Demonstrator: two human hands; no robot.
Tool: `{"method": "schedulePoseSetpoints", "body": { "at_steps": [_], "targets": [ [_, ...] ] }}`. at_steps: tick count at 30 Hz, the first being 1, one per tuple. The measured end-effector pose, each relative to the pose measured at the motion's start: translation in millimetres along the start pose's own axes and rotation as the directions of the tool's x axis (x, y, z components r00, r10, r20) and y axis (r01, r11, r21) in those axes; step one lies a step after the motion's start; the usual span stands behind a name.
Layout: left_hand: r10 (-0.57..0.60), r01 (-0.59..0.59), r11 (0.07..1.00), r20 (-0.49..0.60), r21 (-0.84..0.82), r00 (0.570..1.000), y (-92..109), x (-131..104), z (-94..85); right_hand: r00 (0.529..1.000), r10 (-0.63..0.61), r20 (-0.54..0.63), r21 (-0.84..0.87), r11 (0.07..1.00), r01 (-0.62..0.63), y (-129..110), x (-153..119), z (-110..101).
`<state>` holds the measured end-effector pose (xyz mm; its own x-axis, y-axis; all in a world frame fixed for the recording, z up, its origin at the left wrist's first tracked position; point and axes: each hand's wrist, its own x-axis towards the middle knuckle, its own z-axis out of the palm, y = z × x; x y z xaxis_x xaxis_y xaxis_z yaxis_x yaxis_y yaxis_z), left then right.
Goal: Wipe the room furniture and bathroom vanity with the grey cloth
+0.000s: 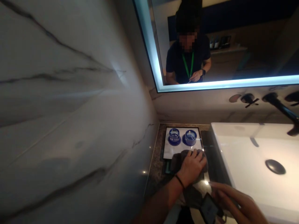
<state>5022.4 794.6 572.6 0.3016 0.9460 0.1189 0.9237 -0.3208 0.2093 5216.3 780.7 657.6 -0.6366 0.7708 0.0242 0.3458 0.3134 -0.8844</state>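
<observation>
Dim bathroom with a marble wall filling the left side and a lit mirror up top, so not much light to go on. The dark stone counter is squeezed between that wall and the white sink. At the counter's back edge a white tray holds two blue-rimmed glasses mouth-down, probably to keep them clean. The person's left hand lies flat, fingers spread, pressing a grey cloth onto the tray's front edge. Nearer the sink, the right hand curls loosely around a small dark object, too blurry to identify.
</observation>
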Motion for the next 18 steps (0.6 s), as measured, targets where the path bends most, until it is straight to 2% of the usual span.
{"method": "schedulePoseSetpoints", "body": {
  "at_steps": [1, 3, 5, 7, 9, 11, 13, 16, 18],
  "targets": [
    [-0.019, 0.021, 0.999, 0.061, -0.035, 0.998, -9.6, 8.3, 6.3, 0.999, -0.026, -0.019, -0.029, 0.999, 0.026, -2.7, 11.5, 4.8],
    [-0.146, 0.162, 0.984, 0.179, -0.076, 0.973, -39.0, 9.0, 11.6, 0.998, -0.036, -0.051, -0.094, 0.995, 0.031, -1.4, 28.6, 9.2],
    [-0.299, 0.321, 0.945, 0.238, -0.061, 0.924, -74.5, -8.4, 6.1, 0.998, -0.009, -0.066, -0.159, 0.987, -0.001, 8.3, 43.5, 8.2],
    [-0.45, 0.466, 0.884, 0.247, -0.009, 0.858, -105.0, -34.6, -7.2, 0.997, 0.017, -0.072, -0.232, 0.972, -0.033, 24.1, 62.3, 5.3],
    [-0.577, 0.585, 0.81, 0.235, 0.043, 0.782, -122.1, -60.6, -23.1, 0.999, -0.009, -0.041, -0.342, 0.94, -0.005, 41.9, 88.6, 3.8],
    [-0.687, 0.682, 0.725, 0.175, 0.099, 0.705, -123.7, -81.3, -37.5, 0.997, -0.08, 0.021, -0.513, 0.855, 0.079, 56.8, 121.4, 5.3],
    [-0.749, 0.736, 0.662, 0.081, 0.145, 0.658, -114.9, -95.2, -49.6, 0.989, -0.127, 0.081, -0.662, 0.734, 0.149, 65.8, 155.9, 9.8],
    [-0.761, 0.753, 0.626, -0.051, 0.201, 0.646, -101.4, -101.9, -69.9, 0.984, -0.104, 0.146, -0.751, 0.635, 0.179, 68.9, 198.3, 19.0],
    [-0.756, 0.769, 0.593, -0.165, 0.239, 0.634, -102.6, -93.9, -88.3, 0.979, -0.07, 0.193, -0.78, 0.595, 0.197, 67.9, 215.5, 24.4]
  ]
}}
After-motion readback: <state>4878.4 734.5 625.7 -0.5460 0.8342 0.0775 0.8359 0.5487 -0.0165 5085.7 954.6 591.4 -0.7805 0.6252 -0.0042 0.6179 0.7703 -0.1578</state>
